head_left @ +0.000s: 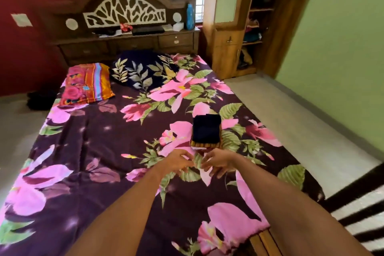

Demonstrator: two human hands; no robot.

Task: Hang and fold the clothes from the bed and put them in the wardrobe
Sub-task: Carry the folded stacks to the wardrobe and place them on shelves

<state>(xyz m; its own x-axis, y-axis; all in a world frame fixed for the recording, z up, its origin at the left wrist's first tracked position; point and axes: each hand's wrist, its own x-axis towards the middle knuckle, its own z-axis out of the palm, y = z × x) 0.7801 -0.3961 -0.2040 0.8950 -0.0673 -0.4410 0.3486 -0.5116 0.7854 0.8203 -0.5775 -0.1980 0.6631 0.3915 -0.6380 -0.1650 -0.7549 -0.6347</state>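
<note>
folded clothes stack point(206, 131) near right edge of bed point(93, 151). left hand point(178, 162) and right hand point(218, 165) just beside it, fingers loosely spread, empty.

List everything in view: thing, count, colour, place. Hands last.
folded clothes stack: one, dark navy over striped orange-brown, on the bed's right half
bedsheet: one, dark purple with pink flowers, covering the bed
pillows: two, orange-pink and navy leaf-print, at the bed head
headboard: one, brown wood, white cutout, behind the pillows
bottle: one, blue, on the headboard shelf's right end
wardrobe: one, brown wood, open, right of the headboard
left hand: one, empty, just before the stack
right hand: one, empty, beside the left
</note>
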